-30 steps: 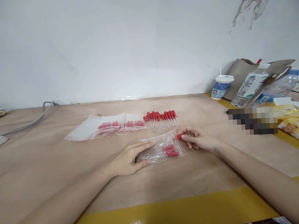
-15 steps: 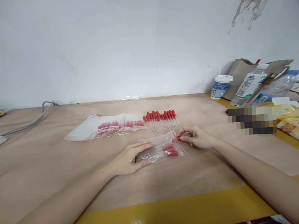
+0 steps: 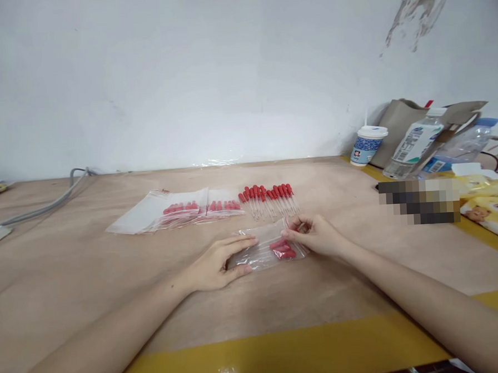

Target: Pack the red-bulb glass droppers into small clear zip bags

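Observation:
A clear zip bag [image 3: 258,247] lies flat on the table, its mouth to the right, with several red-bulbed droppers [image 3: 284,251] inside. My left hand [image 3: 215,264] rests on the bag's left end, thumb and fingers apart and stretched out over the plastic. At the mouth, my right hand [image 3: 308,234] is closed in a pinch around a dropper, which the fingers now mostly hide. Behind the bag, several loose droppers [image 3: 274,192] lie with red bulbs toward the wall. To their left is an overlapping row of zip bags [image 3: 150,205] with red bulbs showing in them.
Brown covering with yellow tape [image 3: 258,353] along the front edge makes up the table. At the right stand a blue paper cup [image 3: 367,146], a clear bottle [image 3: 416,144], a grey bag [image 3: 396,123] and a yellow packet [image 3: 492,212]. A grey cable [image 3: 53,203] runs along the left.
My right hand has moved left, over the bag's mouth, carrying the dropper; its red bulb showed at the fingertips before. My left hand and the bag have hardly moved.

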{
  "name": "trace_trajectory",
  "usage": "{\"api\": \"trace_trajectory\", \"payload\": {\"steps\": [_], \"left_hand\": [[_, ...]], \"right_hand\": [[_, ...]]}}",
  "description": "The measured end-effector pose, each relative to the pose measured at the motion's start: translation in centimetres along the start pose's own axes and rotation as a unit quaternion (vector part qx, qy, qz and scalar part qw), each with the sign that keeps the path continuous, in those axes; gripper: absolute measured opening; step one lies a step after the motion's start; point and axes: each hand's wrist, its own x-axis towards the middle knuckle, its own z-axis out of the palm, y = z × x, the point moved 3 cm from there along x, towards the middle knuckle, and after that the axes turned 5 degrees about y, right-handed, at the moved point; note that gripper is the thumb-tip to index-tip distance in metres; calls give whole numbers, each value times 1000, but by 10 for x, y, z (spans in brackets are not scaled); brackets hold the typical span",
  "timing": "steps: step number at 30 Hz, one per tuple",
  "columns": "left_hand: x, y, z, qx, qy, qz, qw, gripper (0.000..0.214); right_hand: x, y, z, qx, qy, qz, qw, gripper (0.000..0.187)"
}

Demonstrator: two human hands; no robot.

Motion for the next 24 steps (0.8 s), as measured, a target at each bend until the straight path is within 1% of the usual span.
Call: {"api": "trace_trajectory", "payload": {"steps": [2, 5, 9, 11, 16, 19, 21, 24], "left_hand": [[0, 0, 0, 0, 0, 2, 1000, 50], [0, 0, 1, -1, 2, 2, 1000, 50], [0, 1, 0, 1, 6, -6, 1000, 50], [0, 2, 0, 2, 6, -10, 1000, 50], [0, 1, 0, 3, 6, -9, 1000, 50], [0, 1, 0, 3, 11, -2, 1000, 50], [0, 1, 1, 3, 12, 4, 1000, 50], [-1, -1, 1, 3, 12, 4, 1000, 50]], "right_hand": [[0, 3, 4, 23, 20, 27, 999, 32], [0, 2, 6, 103, 40, 59, 992, 32], [-2, -9, 4, 179, 61, 19, 982, 32], [-3, -11, 3, 191, 56, 19, 980, 32], [-4, -5, 4, 180, 47, 86, 979, 35], [-4, -2, 5, 214, 36, 102, 971, 35], [-4, -1, 6, 236, 17, 118, 964, 35], [-4, 2, 5, 265, -3, 164, 950, 37]]}}
